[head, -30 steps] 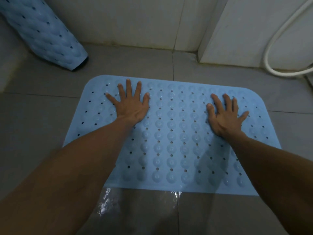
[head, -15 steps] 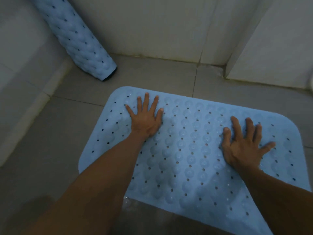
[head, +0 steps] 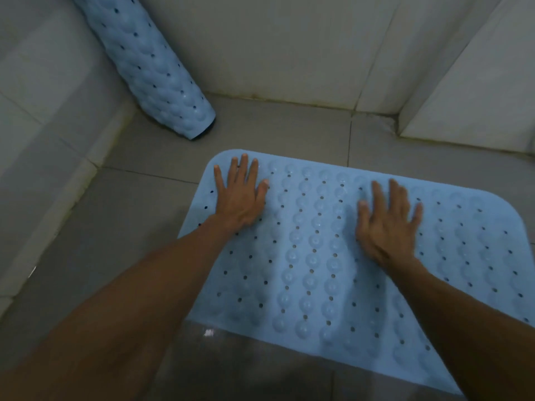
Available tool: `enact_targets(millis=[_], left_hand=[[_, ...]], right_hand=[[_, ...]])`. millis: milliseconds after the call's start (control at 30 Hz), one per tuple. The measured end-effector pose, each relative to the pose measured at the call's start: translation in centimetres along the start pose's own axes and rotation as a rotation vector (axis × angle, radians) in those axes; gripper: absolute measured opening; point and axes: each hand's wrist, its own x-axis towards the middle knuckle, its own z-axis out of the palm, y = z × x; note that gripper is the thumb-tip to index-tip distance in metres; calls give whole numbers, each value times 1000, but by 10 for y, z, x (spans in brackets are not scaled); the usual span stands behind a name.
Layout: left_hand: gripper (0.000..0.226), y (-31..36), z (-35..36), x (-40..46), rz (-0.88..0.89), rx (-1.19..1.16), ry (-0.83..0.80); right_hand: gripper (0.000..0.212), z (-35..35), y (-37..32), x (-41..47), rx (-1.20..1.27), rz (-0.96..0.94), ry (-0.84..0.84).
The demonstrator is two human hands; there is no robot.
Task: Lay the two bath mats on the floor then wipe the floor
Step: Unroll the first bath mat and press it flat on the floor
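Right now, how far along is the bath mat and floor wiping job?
Done: one blue mat lies flat on the floor. In hand: left hand and right hand press it down. Left: the rolled mat leaning in the corner, then wiping.

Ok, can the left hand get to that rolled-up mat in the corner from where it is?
Probably yes. The left hand lies flat on the laid mat, and only bare floor tile shows between it and the rolled mat leaning in the corner.

Two bare forearms, no sleeves; left hand (head: 240, 198) and right hand (head: 386, 224)
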Motion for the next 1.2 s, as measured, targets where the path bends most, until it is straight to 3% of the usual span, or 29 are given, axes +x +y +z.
enact_targets(millis=[133, 267, 533, 733, 1200], left_hand=[[63, -22, 2, 20, 76, -17, -17], [68, -25, 21, 26, 146, -36, 81], [70, -21, 19, 36, 150, 25, 16], [66, -22, 16, 39, 89, -156, 69], [69, -13, 4, 40, 96, -40, -78]], right_hand=[[61, 25, -100, 9, 98, -126, -19], [60, 51, -155, 21, 105, -168, -29], [55, 59, -164, 30, 67, -108, 10], [49, 60, -163, 28, 93, -99, 104], [53, 55, -165, 36, 140, 5, 134]])
